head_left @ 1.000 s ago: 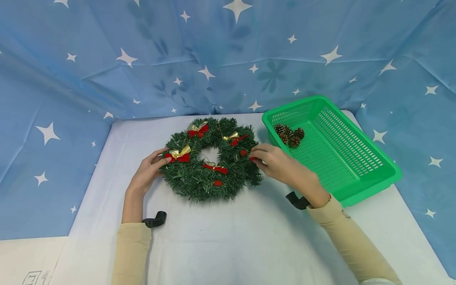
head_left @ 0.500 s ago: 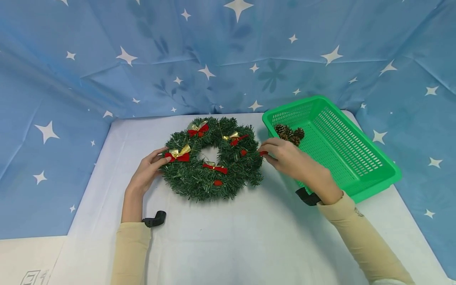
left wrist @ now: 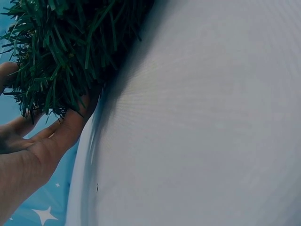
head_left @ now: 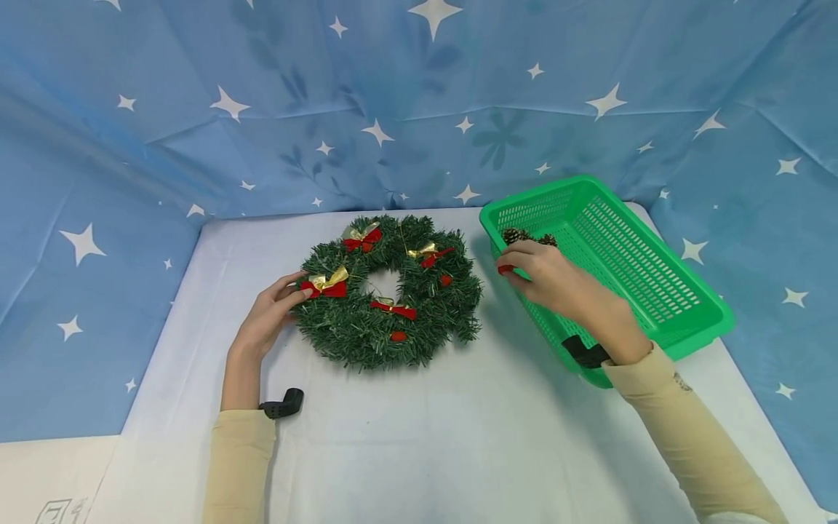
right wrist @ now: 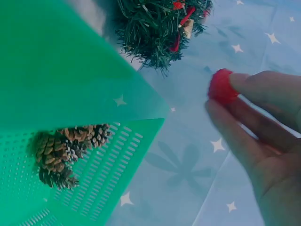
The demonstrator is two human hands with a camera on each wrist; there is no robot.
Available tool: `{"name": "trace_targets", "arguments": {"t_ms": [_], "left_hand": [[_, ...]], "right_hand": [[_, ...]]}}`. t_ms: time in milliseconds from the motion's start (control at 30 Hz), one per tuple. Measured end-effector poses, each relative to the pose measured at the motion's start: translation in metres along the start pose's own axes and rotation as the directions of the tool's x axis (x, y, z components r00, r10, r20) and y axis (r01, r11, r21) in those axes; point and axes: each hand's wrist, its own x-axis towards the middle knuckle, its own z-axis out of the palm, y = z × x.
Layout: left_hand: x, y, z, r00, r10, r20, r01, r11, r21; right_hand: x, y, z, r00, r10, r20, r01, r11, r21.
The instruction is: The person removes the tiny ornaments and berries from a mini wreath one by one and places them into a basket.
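A green tinsel wreath (head_left: 419,342) lies on the white table, trimmed with several red-and-gold bows and small red balls. My left hand (head_left: 265,316) grips its left edge, thumb on top by a bow (head_left: 327,286); in the left wrist view, fingers (left wrist: 70,125) reach beneath the tinsel (left wrist: 66,56). Over the left rim of the green basket (head_left: 661,249), my right hand (head_left: 559,280) pinches a small red ball (right wrist: 221,87) between thumb and fingers. Several pine cones (right wrist: 51,150) sit in the basket's far left corner, partly hidden by that hand in the head view.
The basket stands at the table's right, close to the wreath. A blue star-patterned cloth (head_left: 366,109) hangs behind and at both sides. White table surface (head_left: 425,451) stretches in front of the wreath.
My right hand has drawn away from the wreath's right side, moving right and slightly up to the basket with the red ball pinched in it. The left hand and wreath stay put.
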Motion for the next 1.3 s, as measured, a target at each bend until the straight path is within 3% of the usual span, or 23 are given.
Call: {"name": "trace_targets", "arguments": {"t_ms": [400,900,1100,1300], "left_hand": [[0.000,0.000,0.000,1.000,0.000,-0.003,0.000,1.000,0.007],[-0.001,0.002,0.001,1.000,0.004,0.001,-0.004,1.000,0.009],[-0.001,0.002,0.002,1.000,0.000,-0.006,0.000,1.000,0.007],[-0.001,0.001,0.000,1.000,-0.002,-0.004,0.002,1.000,0.003]], "right_hand": [[-0.005,0.014,-0.014,0.997,0.068,0.039,-0.069,0.998,0.000],[-0.010,0.034,-0.014,0.998,0.052,0.034,-0.051,0.998,-0.023],[-0.011,0.040,-0.011,0.990,0.106,0.090,-0.104,0.994,-0.020],[-0.011,0.046,-0.007,0.966,0.186,0.180,-0.189,0.982,-0.005]]}}
